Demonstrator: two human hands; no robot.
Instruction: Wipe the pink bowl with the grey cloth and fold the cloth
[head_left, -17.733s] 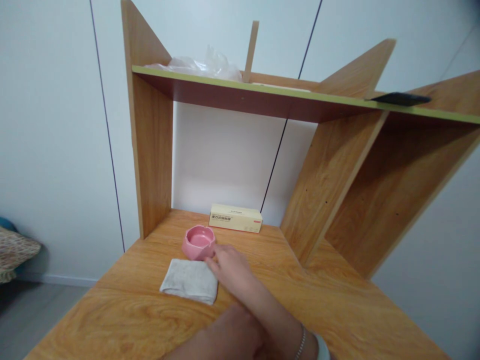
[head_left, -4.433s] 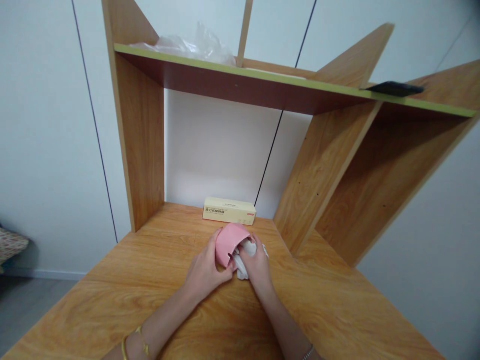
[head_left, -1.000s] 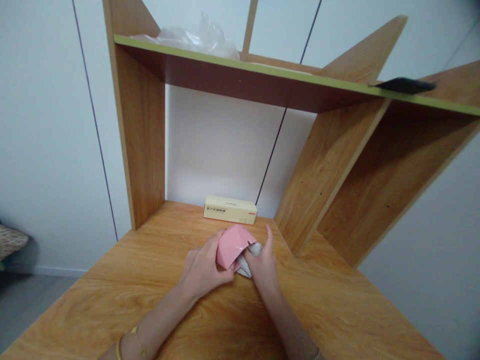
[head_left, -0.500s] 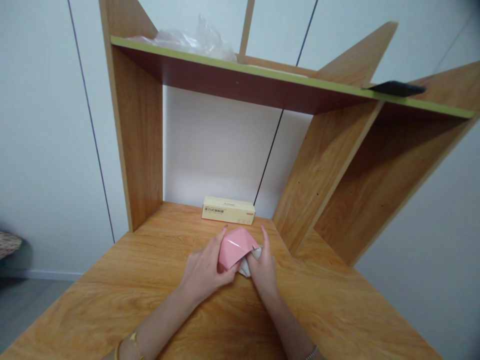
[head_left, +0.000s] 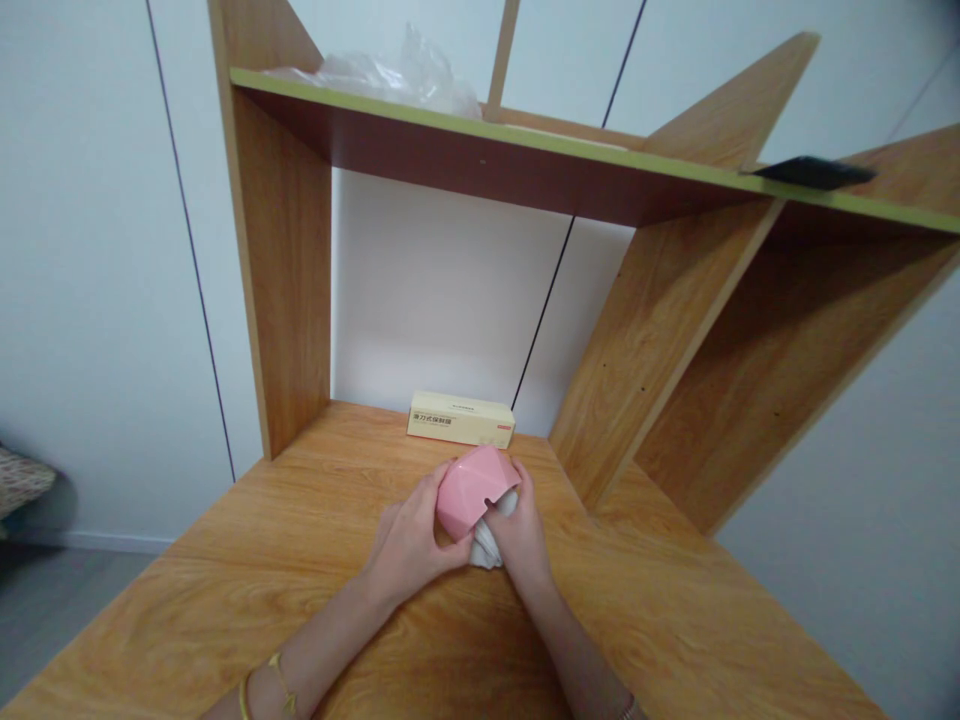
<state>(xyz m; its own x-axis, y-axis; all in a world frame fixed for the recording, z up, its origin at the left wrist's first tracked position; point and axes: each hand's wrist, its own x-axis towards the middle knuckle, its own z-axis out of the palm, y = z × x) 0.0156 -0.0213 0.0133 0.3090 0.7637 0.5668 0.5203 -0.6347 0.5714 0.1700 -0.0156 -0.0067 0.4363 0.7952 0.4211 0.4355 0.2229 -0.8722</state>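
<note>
Bowl's place: I have the glossy pink faceted bowl [head_left: 472, 485] just below the centre of the frame, tipped so that its opening faces the lower right; whether it touches the wood-grained brown bench [head_left: 337, 505] I cannot tell.
Bowl's handling: I judge it stiff and fairly light, perhaps ceramic or hard plastic; the shine suggests a slippery skin, and if it is ceramic, a knock could chip it.
Bowl's hold: I would take it by the outer wall, palm against the facets and thumb near the rim, leaving the opening free.
Bowl's look: flat angled panels, one even pink, a small dark notch cut in the rim, and no mark that I can make out on the outside.
Left grip: my left hand [head_left: 409, 535] is clamped on the bowl's left side, thumb low by the rim.
Right grip: my right hand [head_left: 523, 530] is closed on the soft whitish fabric cloth [head_left: 486, 548] at the opening, one finger up along the bowl's right edge; the fingertips inside are hidden.
Cloth's handling: limp and bunched, easy to fold, I judge.
Box behind: a long cream cardboard box [head_left: 459, 420] lies just above the bowl in the frame, apart from both hands.
</note>
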